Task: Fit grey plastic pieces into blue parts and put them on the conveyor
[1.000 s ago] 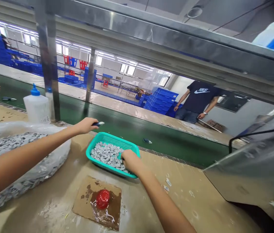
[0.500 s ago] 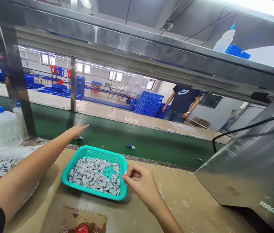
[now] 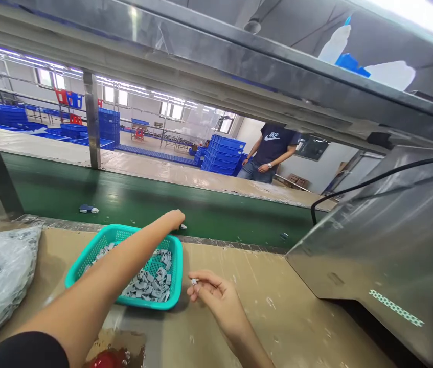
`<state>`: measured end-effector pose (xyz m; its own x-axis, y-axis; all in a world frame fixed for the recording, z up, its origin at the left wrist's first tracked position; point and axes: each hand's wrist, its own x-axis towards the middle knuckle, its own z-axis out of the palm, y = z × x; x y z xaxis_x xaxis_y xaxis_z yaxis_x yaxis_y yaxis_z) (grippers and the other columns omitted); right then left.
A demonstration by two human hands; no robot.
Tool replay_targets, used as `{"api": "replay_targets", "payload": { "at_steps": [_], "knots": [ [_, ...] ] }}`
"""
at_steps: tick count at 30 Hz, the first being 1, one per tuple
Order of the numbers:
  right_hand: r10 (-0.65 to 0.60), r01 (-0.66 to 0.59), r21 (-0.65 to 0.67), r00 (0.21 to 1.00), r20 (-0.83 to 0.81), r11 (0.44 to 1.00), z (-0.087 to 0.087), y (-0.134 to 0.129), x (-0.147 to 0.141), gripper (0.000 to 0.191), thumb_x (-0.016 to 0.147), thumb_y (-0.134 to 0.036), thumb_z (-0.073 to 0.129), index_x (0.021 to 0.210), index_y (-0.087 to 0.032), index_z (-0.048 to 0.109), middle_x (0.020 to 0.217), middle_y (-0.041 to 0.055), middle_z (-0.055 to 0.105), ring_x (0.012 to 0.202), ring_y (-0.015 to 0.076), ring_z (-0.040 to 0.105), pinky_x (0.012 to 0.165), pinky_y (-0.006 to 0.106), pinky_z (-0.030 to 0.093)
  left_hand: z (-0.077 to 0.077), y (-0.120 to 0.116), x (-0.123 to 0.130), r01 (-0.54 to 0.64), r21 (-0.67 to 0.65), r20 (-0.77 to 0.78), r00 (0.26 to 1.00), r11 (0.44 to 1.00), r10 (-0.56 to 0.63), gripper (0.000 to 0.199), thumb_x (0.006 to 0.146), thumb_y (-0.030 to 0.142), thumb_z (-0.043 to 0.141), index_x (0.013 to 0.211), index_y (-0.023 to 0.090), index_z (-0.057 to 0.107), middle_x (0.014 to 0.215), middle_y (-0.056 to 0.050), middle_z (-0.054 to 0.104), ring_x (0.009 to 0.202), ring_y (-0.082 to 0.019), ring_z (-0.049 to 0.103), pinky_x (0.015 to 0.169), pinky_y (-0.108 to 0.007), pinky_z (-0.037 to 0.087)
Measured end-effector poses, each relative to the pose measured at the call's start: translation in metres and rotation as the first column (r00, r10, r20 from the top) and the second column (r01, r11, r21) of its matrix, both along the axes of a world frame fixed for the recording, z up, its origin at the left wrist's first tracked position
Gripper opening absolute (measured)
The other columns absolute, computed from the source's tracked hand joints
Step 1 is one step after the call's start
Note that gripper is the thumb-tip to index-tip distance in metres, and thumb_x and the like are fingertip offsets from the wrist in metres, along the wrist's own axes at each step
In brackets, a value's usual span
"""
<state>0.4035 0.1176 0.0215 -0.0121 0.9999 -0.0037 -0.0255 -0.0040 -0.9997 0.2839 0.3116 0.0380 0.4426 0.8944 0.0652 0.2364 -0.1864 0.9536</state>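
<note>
My left hand [image 3: 173, 220] reaches over the green belt [image 3: 216, 214], its fingers closed at a small dark and white piece [image 3: 183, 227] at the belt's near edge. Between the thumb and fingers of my right hand [image 3: 212, 294] is a small grey part [image 3: 194, 281], held above the table just right of the basket. The teal basket [image 3: 178, 273] holds many grey plastic parts [image 3: 149, 286], partly hidden under my left forearm. Another dark and white piece [image 3: 88, 209] lies on the belt at the left.
A clear bag of grey parts [image 3: 1, 286] lies at the left. Near the front is a red object [image 3: 104, 360] on a stained board. A metal housing [image 3: 388, 245] stands at the right, a steel post [image 3: 92, 120] behind the belt. A person [image 3: 272, 151] stands beyond.
My left hand has moved right along the belt to the piece, its forearm now crossing the basket. My right hand has turned, showing the grey part. The view has shifted right.
</note>
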Motion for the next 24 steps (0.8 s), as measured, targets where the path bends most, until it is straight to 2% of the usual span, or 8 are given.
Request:
{"api": "replay_targets", "payload": {
  "at_steps": [3, 6, 9, 14, 16, 19, 21, 24],
  "knots": [
    [0.069, -0.07, 0.02, 0.998, 0.012, 0.997, 0.005, -0.006, -0.004, 0.02, 0.061, -0.028, 0.068, 0.076, -0.014, 0.068, 0.07, 0.0038, 0.062, 0.058, 0.0129, 0.059, 0.062, 0.026, 0.049, 0.012, -0.009, -0.022, -0.051, -0.075, 0.004, 0.999, 0.996, 0.052, 0.024, 0.082, 0.029, 0.049, 0.097, 0.012, 0.055, 0.095, -0.004, 0.056, 0.084, -0.016, 0.056, 0.071, -0.031, 0.048],
    [0.149, -0.149, -0.017, 0.988, 0.031, 0.989, 0.009, -0.012, -0.01, 0.028, 0.064, -0.03, 0.067, 0.087, -0.014, 0.066, 0.065, 0.0034, 0.063, 0.059, 0.0138, 0.059, 0.064, 0.028, 0.049, 0.027, -0.036, -0.044, -0.093, -0.157, 0.11, 0.988, 0.983, 0.111, 0.019, 0.083, 0.023, 0.046, 0.092, 0.009, 0.055, 0.086, -0.005, 0.058, 0.071, -0.011, 0.057, 0.068, -0.028, 0.049],
    [0.18, -0.179, -0.021, 0.981, 0.073, 0.984, 0.014, -0.02, -0.019, 0.03, 0.064, -0.029, 0.067, 0.089, -0.014, 0.064, 0.064, 0.0036, 0.063, 0.058, 0.0135, 0.058, 0.063, 0.029, 0.05, 0.044, -0.086, -0.072, -0.093, -0.207, 0.256, 0.956, 0.974, 0.145, 0.017, 0.083, 0.019, 0.043, 0.09, 0.009, 0.054, 0.085, -0.006, 0.058, 0.067, -0.008, 0.059, 0.075, -0.025, 0.049],
    [0.279, -0.294, 0.051, 0.939, 0.203, 0.954, 0.011, -0.045, -0.038, 0.011, 0.069, -0.023, 0.061, 0.078, -0.017, 0.063, 0.076, 0.0034, 0.059, 0.065, 0.0131, 0.056, 0.064, 0.027, 0.05, 0.061, -0.183, -0.133, 0.044, -0.275, 0.504, 0.857, 0.96, 0.105, 0.015, 0.074, 0.02, 0.055, 0.086, 0.012, 0.059, 0.079, -0.003, 0.06, 0.068, -0.014, 0.064, 0.074, -0.024, 0.051],
    [0.332, -0.378, 0.073, 0.878, 0.345, 0.923, 0.002, -0.057, -0.044, 0.01, 0.073, -0.02, 0.056, 0.079, -0.017, 0.063, 0.084, 0.0053, 0.057, 0.072, 0.0144, 0.056, 0.065, 0.026, 0.049, 0.055, -0.213, -0.157, 0.031, -0.317, 0.528, 0.836, 0.948, 0.15, 0.018, 0.071, 0.021, 0.059, 0.087, 0.013, 0.06, 0.078, -0.003, 0.061, 0.068, -0.014, 0.064, 0.067, -0.02, 0.052],
    [0.31, -0.44, 0.07, 0.726, 0.614, 0.895, -0.013, -0.069, -0.049, 0.016, 0.074, -0.012, 0.051, 0.083, -0.017, 0.064, 0.081, 0.0058, 0.06, 0.069, 0.0146, 0.056, 0.063, 0.026, 0.047, 0.031, -0.24, -0.183, -0.038, -0.428, 0.487, 0.832, 0.903, 0.266, 0.02, 0.071, 0.022, 0.06, 0.089, 0.014, 0.061, 0.08, -0.005, 0.063, 0.068, -0.014, 0.064, 0.062, -0.017, 0.052],
    [0.235, -0.438, 0.098, 0.642, 0.73, 0.894, -0.021, -0.074, -0.051, 0.017, 0.073, -0.009, 0.051, 0.083, -0.016, 0.064, 0.076, 0.0052, 0.061, 0.063, 0.014, 0.055, 0.06, 0.026, 0.045, 0.013, -0.248, -0.193, -0.092, -0.495, 0.462, 0.814, 0.864, 0.351, 0.019, 0.072, 0.021, 0.06, 0.089, 0.015, 0.061, 0.08, -0.005, 0.063, 0.07, -0.014, 0.063, 0.063, -0.017, 0.053],
    [0.144, -0.442, 0.183, 0.61, 0.78, 0.878, -0.028, -0.075, -0.054, 0.016, 0.074, -0.008, 0.052, 0.079, -0.017, 0.064, 0.075, 0.0048, 0.063, 0.065, 0.0148, 0.056, 0.059, 0.025, 0.045, -0.003, -0.251, -0.199, -0.142, -0.536, 0.483, 0.758, 0.832, 0.44, 0.014, 0.074, 0.018, 0.057, 0.086, 0.014, 0.061, 0.079, -0.004, 0.064, 0.072, -0.015, 0.064, 0.066, -0.017, 0.053]
  ]
}}
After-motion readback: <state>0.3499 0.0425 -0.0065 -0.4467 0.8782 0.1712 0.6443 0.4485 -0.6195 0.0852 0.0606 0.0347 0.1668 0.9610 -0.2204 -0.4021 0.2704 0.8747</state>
